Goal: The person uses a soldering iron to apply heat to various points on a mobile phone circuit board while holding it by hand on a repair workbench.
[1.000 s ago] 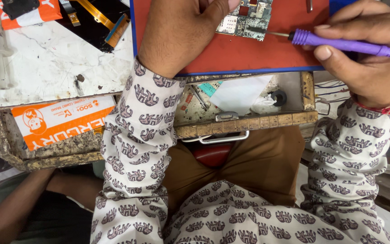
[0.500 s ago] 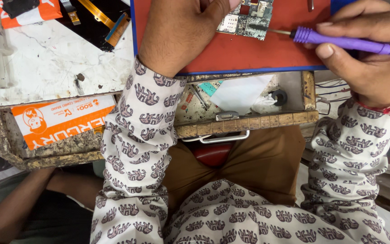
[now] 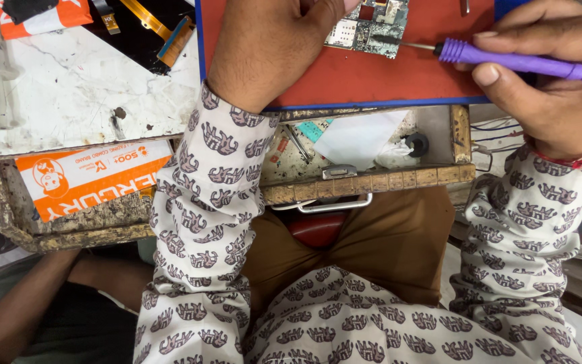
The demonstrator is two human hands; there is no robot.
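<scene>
Barely shifted, purple screwdriver [image 3: 520, 62] meets circuit board [image 3: 370, 27]

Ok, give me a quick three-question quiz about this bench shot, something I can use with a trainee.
1. True or false: the right hand holds a purple screwdriver.
2. The circuit board lies on a mat of which colour? A green, B red, C white.
3. What is open just below the mat, at the person's lap?

Key: 1 true. 2 B. 3 A wooden drawer holding papers and small parts; the left hand rests on the mat above it.
</scene>
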